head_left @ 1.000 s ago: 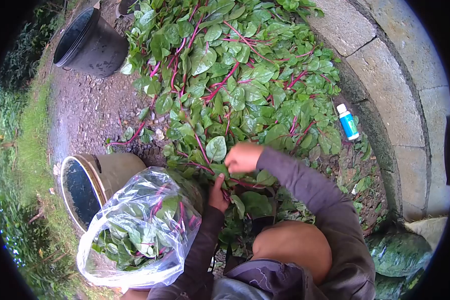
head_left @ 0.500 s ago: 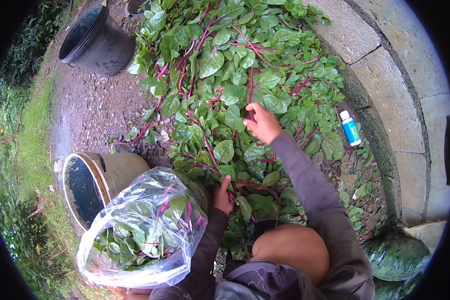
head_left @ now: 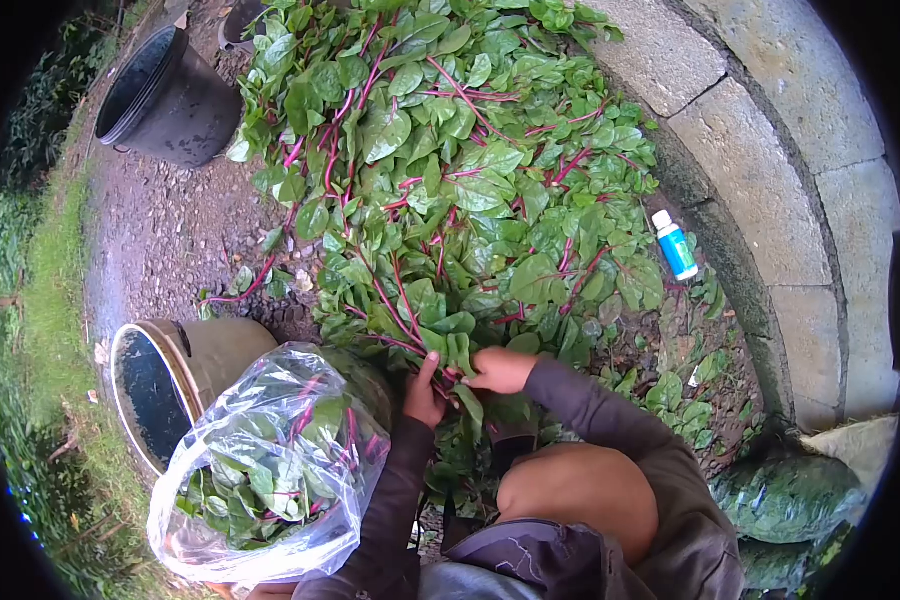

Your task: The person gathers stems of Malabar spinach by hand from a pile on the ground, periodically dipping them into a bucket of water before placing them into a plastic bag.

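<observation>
Right hand (head_left: pixel 503 371) has rejoined left hand (head_left: pixel 424 400) at stems (head_left: pixel 451 375).

I am wearing one camera on my head; it is looking forward and steeply down past my bare knee (head_left: pixel 580 492), showing my left hand (head_left: pixel 425 402) and right hand (head_left: pixel 502 370) close, just below mid-view, while its round wide-angle frame is blackening the corners.
</observation>
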`<state>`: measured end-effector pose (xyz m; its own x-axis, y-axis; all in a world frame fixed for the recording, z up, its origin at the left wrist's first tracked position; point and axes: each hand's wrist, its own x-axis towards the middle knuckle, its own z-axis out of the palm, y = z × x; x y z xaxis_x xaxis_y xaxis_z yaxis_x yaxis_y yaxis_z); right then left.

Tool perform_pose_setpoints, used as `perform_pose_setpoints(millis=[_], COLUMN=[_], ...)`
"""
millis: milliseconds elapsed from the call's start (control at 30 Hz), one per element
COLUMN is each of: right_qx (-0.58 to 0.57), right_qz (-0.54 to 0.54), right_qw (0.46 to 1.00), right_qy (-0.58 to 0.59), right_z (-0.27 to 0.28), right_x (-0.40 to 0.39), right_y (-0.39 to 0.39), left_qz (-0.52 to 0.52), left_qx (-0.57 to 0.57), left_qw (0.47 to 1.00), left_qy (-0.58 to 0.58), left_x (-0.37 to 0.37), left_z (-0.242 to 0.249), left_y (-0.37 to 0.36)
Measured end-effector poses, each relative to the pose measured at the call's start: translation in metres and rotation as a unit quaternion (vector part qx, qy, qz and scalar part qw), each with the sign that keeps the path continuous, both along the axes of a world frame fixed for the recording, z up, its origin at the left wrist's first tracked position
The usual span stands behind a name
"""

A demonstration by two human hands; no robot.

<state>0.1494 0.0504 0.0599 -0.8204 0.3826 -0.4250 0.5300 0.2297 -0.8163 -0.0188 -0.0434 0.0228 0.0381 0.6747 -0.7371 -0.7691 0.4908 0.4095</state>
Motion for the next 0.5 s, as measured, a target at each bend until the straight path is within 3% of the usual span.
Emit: perform_pose_setpoints(millis=[33,67,100,133,167,200,233,333,433,500], right_qx=[-0.038,-0.012,-0.078,0.060,-0.065,-0.011,0.054,0.092,0.258,0.203], right_qz=[0.053,0.033,-0.102,-0.204,-0.391,-0.544,-0.588,-0.595,-0.603,-0.631], right_qw=[0.995,0.999,0.989,0.976,0.913,0.837,0.807,0.768,0.725,0.722], right_qy=[-0.077,0.040,0.073,0.054,0.099,0.056,-0.014,-0.218,-0.211,-0.200], right_z=[0.034,0.033,0.026,0.017,-0.011,0.010,0.001,-0.031,-0.059,-0.059], right_x=[0.007,0.019,0.036,0.048,0.069,0.078,0.096,0.124,0.125,0.129], right_y=[0.032,0.054,0.077,0.108,0.143,0.171,0.201,0.257,0.267,0.265], left_qz=[-0.013,-0.015,-0.017,-0.018,-0.030,-0.029,-0.028,-0.030,-0.027,-0.021], left_qx=[-0.017,-0.029,-0.042,-0.055,-0.034,-0.034,-0.035,-0.030,-0.027,-0.027], left_qw=[1.000,0.999,0.998,0.996,0.996,0.997,0.997,0.997,0.997,0.997], left_qy=[0.012,0.033,0.053,0.072,0.075,0.070,0.064,0.060,0.067,0.069], left_x=[0.003,0.005,0.006,0.005,0.003,0.004,0.005,0.008,0.008,0.008], left_z=[0.012,0.010,0.007,0.003,-0.001,0.000,0.003,0.010,0.011,0.011], left_y=[0.007,0.008,0.008,0.008,0.007,0.007,0.008,0.010,0.008,0.009])
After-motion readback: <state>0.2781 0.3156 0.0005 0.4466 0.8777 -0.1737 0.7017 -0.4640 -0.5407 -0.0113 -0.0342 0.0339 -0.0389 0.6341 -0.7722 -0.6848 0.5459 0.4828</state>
